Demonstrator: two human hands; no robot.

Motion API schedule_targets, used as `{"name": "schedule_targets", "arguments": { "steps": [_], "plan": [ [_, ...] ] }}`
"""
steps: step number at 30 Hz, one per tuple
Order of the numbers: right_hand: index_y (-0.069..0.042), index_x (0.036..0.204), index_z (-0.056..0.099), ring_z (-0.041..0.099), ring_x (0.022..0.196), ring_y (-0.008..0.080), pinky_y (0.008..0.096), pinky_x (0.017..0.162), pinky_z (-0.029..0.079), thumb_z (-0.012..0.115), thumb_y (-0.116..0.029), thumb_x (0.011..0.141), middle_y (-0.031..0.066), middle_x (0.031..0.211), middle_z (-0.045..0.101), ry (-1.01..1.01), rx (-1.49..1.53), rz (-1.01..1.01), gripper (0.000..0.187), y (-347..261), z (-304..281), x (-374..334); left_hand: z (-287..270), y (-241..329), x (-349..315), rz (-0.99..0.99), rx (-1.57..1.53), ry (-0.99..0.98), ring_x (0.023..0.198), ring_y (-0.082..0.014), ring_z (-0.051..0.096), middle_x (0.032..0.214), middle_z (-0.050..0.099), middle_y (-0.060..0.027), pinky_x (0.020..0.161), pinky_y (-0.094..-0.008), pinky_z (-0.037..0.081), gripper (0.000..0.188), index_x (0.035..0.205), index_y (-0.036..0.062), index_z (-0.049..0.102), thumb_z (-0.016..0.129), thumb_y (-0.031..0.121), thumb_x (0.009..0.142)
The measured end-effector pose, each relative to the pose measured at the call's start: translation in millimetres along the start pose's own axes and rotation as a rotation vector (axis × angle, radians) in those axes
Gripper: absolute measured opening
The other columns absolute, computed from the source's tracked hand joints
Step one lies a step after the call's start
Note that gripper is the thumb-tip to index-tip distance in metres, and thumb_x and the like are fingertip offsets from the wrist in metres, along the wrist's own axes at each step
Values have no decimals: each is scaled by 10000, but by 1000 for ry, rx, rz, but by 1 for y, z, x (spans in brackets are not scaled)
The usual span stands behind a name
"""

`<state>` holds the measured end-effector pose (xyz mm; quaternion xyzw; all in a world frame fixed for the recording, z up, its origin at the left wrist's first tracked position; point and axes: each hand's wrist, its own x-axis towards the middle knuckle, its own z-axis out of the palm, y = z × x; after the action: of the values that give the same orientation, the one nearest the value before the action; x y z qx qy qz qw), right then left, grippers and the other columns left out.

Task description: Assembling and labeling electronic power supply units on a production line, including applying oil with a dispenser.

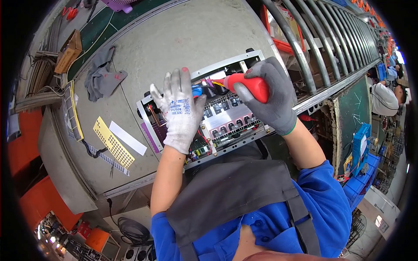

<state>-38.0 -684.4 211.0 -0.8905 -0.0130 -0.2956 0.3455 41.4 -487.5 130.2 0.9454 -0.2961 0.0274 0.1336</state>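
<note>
An open metal chassis (230, 145) full of circuit boards, wires and finned metal parts lies in front of me. My left hand (179, 108), in a white glove, rests over its left part with the fingers stretched out. The thumb is beside a blue round component (197, 91). My right hand (275, 93), in a grey glove, is closed around a red squeeze bottle (257, 90). The bottle lies tilted, its thin nozzle pointing left over the wires (217, 86) near the chassis's far side. Whether the nozzle touches anything, I cannot tell.
A grey cloth (101, 78), a yellow perforated strip (112, 141) and a white strip (127, 138) lie on the grey worktop (191, 39) to the left. A row of metal rollers (324, 43) runs at the far right. Another person (385, 100) is off to the right.
</note>
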Motion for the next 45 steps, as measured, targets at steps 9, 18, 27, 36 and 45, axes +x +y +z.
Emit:
{"name": "schedule_targets", "arguments": {
  "steps": [9, 18, 27, 36, 45],
  "plan": [
    [-59, 871, 613, 598, 714, 292, 372, 620, 484, 821, -94, 741, 111, 816, 579, 46, 31, 31, 248, 17, -14, -8, -1, 3, 0, -29, 30, -51, 1437, -312, 365, 1475, 463, -164, 1193, -629, 59, 869, 1498, 62, 391, 792, 314, 770],
    [-59, 877, 614, 620, 731, 305, 386, 640, 500, 814, -131, 743, 114, 831, 573, 93, 73, 53, 251, 40, -26, -12, 0, 7, 0, -32, 100, -76, 1462, -313, 333, 1526, 428, -163, 1202, -601, 42, 864, 1522, 77, 365, 764, 362, 810],
    [-47, 945, 631, 642, 773, 248, 366, 701, 523, 789, -181, 785, 103, 877, 610, 292, 0, 138, 261, 77, -47, -43, -13, 53, 33, 286, 85, -102, 1384, -361, 417, 1480, 469, -204, 1186, -557, 187, 910, 1509, 83, 392, 811, 372, 754],
    [-17, 1222, 561, 580, 880, 145, 298, 733, 465, 635, -239, 987, 106, 1068, 604, 677, 1391, 632, 332, 74, -62, -153, 16, 45, 76, 594, 51, -256, 1050, -331, 636, 1045, 665, -177, 925, -449, 488, 883, 1464, 4, 428, 806, 402, 772],
    [33, 1278, 569, 651, 919, 170, 300, 814, 519, 698, -94, 797, 114, 1071, 660, 425, 193, 553, 514, -12, -25, -157, -4, 48, 127, 556, -245, -597, 736, -153, 656, 859, 752, -119, 716, -331, 525, 370, 1034, 1, 741, 805, 194, 724]
  ]
}}
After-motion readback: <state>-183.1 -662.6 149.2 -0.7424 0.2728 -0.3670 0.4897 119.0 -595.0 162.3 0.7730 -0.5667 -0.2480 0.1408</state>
